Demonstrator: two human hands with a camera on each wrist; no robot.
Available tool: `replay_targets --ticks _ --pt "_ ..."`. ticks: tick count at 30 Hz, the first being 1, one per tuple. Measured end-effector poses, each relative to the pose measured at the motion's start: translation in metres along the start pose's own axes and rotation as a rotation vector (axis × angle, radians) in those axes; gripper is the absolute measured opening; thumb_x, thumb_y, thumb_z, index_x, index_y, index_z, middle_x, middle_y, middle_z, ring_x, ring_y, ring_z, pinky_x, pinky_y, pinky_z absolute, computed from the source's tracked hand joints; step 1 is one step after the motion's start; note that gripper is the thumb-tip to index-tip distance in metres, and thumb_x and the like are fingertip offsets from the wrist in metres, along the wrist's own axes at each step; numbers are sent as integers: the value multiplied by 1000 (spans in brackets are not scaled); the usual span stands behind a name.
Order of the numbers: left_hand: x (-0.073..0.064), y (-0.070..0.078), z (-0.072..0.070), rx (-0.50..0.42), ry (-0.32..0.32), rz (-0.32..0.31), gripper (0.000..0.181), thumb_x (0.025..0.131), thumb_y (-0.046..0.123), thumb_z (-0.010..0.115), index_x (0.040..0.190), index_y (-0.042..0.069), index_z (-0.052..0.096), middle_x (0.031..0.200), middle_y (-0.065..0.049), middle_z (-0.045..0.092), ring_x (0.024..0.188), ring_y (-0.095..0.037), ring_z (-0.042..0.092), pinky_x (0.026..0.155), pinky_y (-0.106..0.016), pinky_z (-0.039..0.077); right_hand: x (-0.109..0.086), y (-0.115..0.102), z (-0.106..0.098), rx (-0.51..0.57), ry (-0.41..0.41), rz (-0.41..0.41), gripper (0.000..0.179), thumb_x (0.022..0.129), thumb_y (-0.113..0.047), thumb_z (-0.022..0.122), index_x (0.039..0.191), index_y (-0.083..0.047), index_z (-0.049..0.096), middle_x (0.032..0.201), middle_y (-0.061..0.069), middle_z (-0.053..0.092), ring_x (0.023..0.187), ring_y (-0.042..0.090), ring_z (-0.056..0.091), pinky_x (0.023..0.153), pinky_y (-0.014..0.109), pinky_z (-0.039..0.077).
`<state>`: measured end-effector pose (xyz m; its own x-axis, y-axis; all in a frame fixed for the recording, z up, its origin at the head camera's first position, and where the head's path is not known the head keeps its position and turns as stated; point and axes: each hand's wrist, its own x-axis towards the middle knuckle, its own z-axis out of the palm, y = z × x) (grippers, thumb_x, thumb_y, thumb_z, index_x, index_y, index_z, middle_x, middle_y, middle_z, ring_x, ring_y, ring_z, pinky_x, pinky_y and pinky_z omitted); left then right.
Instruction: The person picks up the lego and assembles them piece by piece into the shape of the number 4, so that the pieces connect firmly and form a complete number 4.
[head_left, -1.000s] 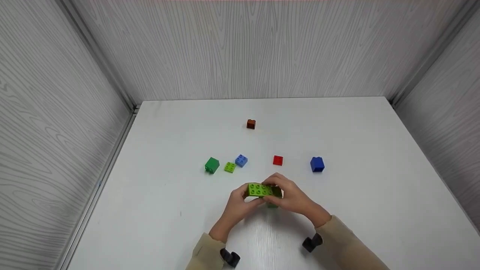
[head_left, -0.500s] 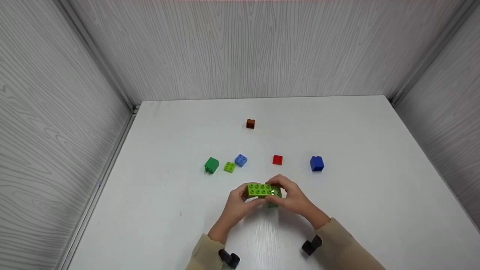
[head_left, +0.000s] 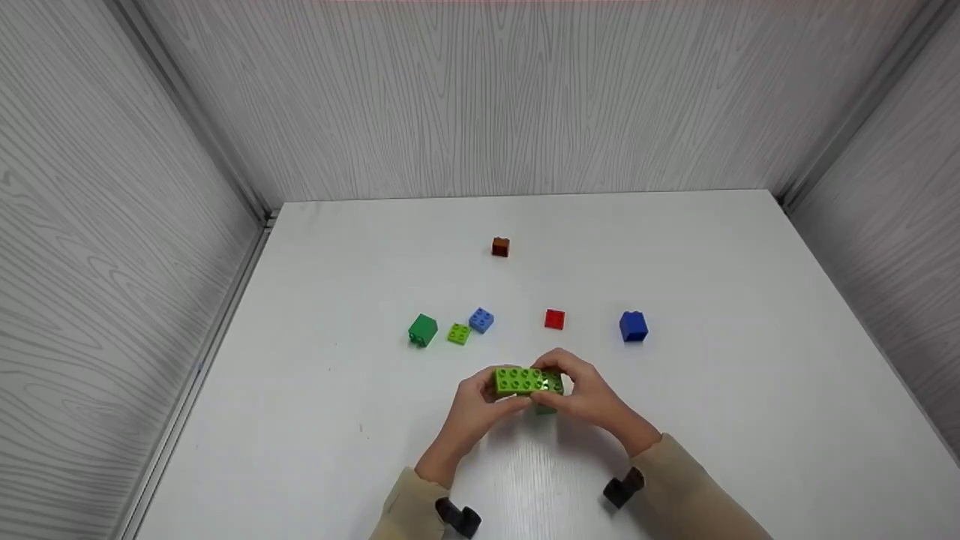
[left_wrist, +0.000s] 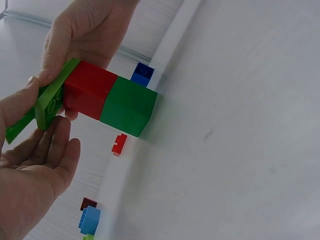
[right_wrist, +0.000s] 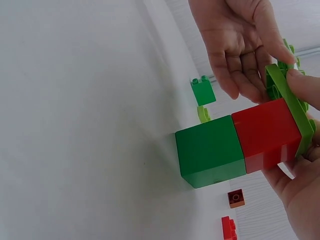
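Observation:
Both hands are at a stack of toy building bricks low in the middle of the head view. A green brick (left_wrist: 129,106) forms its base, with a red brick (right_wrist: 266,134) above it. On the red brick sits a lime-green plate (right_wrist: 290,102). A second lime-green plate (head_left: 517,380) overlaps it on top and juts out to the left. My left hand (head_left: 476,405) pinches the upper plate's left part between thumb and fingers. With thumb and fingers, my right hand (head_left: 585,390) grips the right end of the lower plate. Whether the plates are pressed fully together, I cannot tell.
On the white table beyond the hands lie a green brick (head_left: 423,331), a small lime plate (head_left: 459,334) and a light blue brick (head_left: 481,320). A red piece (head_left: 554,319), a dark blue brick (head_left: 634,327) and a brown brick (head_left: 501,247) lie farther right and back. Panels wall three sides.
My right fingers have shifted slightly right on the stack, uncovering more of the lower plate's studs. The left hand has hardly moved, and the loose bricks stay put.

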<state>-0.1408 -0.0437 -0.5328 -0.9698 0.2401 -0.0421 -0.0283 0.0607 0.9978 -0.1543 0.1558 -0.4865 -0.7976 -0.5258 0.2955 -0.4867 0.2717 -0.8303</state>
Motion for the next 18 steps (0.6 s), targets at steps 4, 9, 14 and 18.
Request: replay_targets --ticks 4,9,14,18 --pt "0 2 1 -7 5 -26 59 76 34 76 124 6 55 117 -4 59 107 -17 56 90 -27 46 1 -1 -2 -27 -5 -4 29 80 -6 72 105 1 57 100 10 57 85 25 53 79 39 47" --pt "1 7 4 -39 15 -42 53 83 36 69 122 2 56 113 -7 60 101 -18 57 88 -28 47 2 -2 -3 -22 -8 56 30 80 -9 73 105 -1 59 100 8 58 85 22 53 80 38 47" --pt "-1 16 6 -71 21 -50 48 88 34 64 121 0 56 110 -8 61 97 -17 57 87 -28 46 1 -1 -3 2 -5 96 30 80 -9 73 105 -1 59 100 7 58 86 22 53 81 40 46" --pt "-1 16 6 -88 23 -38 46 88 32 63 120 -1 57 110 -8 61 96 -17 58 86 -26 47 1 0 -2 16 -3 96 29 81 -10 72 105 -2 59 100 7 57 87 25 54 81 38 46"
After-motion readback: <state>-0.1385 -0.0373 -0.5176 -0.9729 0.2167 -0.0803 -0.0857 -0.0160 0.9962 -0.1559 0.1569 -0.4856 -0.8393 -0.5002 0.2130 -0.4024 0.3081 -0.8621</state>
